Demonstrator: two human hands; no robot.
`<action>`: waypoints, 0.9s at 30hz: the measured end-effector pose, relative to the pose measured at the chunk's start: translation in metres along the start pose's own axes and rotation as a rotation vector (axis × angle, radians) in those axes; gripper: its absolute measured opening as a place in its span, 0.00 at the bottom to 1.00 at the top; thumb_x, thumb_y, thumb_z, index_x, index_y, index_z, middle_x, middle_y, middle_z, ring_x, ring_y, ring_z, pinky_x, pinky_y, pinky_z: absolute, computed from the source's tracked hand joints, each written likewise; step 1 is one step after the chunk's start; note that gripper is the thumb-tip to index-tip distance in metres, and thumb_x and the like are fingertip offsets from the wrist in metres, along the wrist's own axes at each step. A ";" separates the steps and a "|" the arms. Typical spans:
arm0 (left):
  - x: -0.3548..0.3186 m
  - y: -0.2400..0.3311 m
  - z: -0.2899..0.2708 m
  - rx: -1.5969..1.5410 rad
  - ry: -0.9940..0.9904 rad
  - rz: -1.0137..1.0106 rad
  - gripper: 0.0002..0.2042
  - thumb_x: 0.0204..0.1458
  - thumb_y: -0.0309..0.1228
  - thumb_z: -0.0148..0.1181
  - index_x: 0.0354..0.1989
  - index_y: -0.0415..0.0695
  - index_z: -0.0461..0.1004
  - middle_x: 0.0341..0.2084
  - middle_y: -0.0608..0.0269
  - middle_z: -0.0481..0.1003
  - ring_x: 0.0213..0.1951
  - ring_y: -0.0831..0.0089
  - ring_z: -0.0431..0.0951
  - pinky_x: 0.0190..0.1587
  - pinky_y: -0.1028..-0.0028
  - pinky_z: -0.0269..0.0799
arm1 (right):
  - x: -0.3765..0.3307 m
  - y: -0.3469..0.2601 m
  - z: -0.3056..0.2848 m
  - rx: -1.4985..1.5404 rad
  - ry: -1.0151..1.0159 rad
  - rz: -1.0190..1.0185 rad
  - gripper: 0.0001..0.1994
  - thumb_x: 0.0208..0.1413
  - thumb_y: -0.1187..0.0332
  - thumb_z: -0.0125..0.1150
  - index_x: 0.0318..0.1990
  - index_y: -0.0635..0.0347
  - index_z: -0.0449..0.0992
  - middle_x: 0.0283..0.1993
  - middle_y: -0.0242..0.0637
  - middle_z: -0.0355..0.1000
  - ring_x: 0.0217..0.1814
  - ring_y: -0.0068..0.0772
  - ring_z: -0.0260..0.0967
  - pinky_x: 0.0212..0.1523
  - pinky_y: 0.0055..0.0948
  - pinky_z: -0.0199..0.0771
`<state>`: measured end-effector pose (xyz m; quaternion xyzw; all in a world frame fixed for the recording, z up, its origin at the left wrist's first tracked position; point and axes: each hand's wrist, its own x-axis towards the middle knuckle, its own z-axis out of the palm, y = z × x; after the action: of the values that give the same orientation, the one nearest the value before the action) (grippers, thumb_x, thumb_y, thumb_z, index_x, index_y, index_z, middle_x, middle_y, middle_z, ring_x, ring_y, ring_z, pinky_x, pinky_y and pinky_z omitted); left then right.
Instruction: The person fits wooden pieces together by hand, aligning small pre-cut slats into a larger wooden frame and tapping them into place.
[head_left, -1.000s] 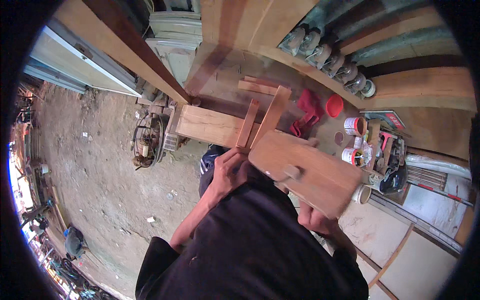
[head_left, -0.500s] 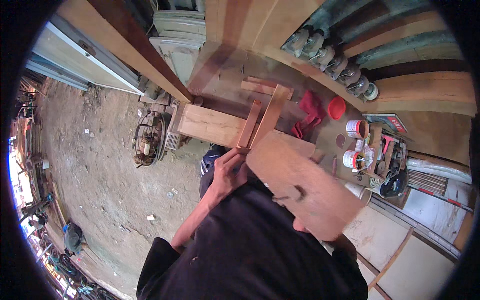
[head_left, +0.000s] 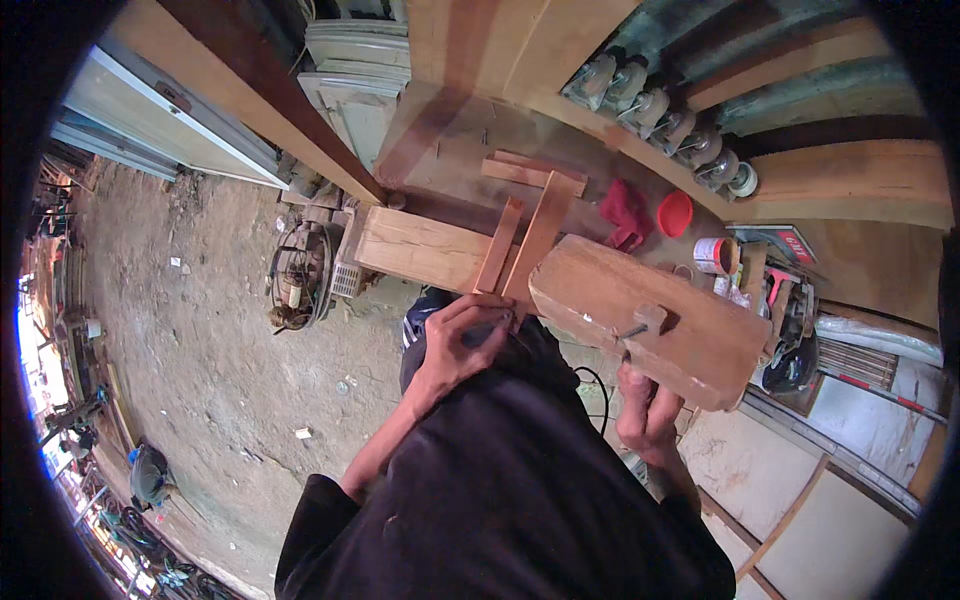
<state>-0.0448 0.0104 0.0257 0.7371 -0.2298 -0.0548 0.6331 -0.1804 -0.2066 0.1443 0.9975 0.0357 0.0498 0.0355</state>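
My right hand (head_left: 648, 408) is wrapped around the handle of a large, blocky wooden mallet (head_left: 640, 325). Its broad head, with the handle end and a wedge poking through, is raised at the right of my lap and covers part of the work. Curled at the near ends of the wood pieces is my left hand (head_left: 460, 340), its thumb and fingers pinched together; what lies between them is hidden. A short reddish wooden strip (head_left: 499, 248) and a longer wooden piece (head_left: 545, 235) lie side by side across a pale wooden plank (head_left: 420, 250).
Beyond lie more wood offcuts (head_left: 510, 170), a red cloth (head_left: 625, 212) and a red bowl (head_left: 675, 214). A tool box (head_left: 790, 310) and a paint can (head_left: 712, 256) stand at the right. A coil with a motor-like part (head_left: 300, 275) sits on the dirt floor at left.
The mallet has swung right and away from my left hand, its head turning and uncovering my right hand on the handle. My left hand has stayed nearly in place, its fingertips slightly right.
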 end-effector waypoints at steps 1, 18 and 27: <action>0.002 0.002 0.000 0.002 0.017 0.015 0.08 0.44 0.17 0.67 0.34 0.38 0.80 0.38 0.57 0.82 0.40 0.64 0.84 0.44 0.71 0.80 | -0.003 0.001 0.003 -0.195 -0.077 -0.029 0.10 0.65 0.69 0.49 0.46 0.67 0.69 0.33 0.33 0.68 0.30 0.21 0.62 0.29 0.20 0.63; 0.006 0.001 -0.008 -0.010 -0.016 0.132 0.10 0.44 0.19 0.68 0.37 0.38 0.80 0.40 0.59 0.81 0.41 0.62 0.83 0.43 0.68 0.81 | 0.040 -0.013 0.026 1.268 0.126 0.622 0.14 0.69 0.61 0.49 0.51 0.62 0.65 0.24 0.24 0.55 0.22 0.13 0.49 0.20 0.18 0.49; 0.006 -0.004 -0.009 -0.074 -0.005 0.199 0.09 0.46 0.21 0.66 0.38 0.39 0.79 0.39 0.59 0.80 0.38 0.61 0.83 0.40 0.67 0.80 | 0.056 -0.011 0.022 1.306 0.040 0.722 0.12 0.70 0.58 0.48 0.38 0.53 0.59 0.24 0.23 0.51 0.20 0.12 0.43 0.19 0.18 0.43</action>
<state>-0.0347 0.0165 0.0251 0.6867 -0.3013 -0.0017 0.6615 -0.1231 -0.1927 0.1272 0.7643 -0.2710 0.0452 -0.5834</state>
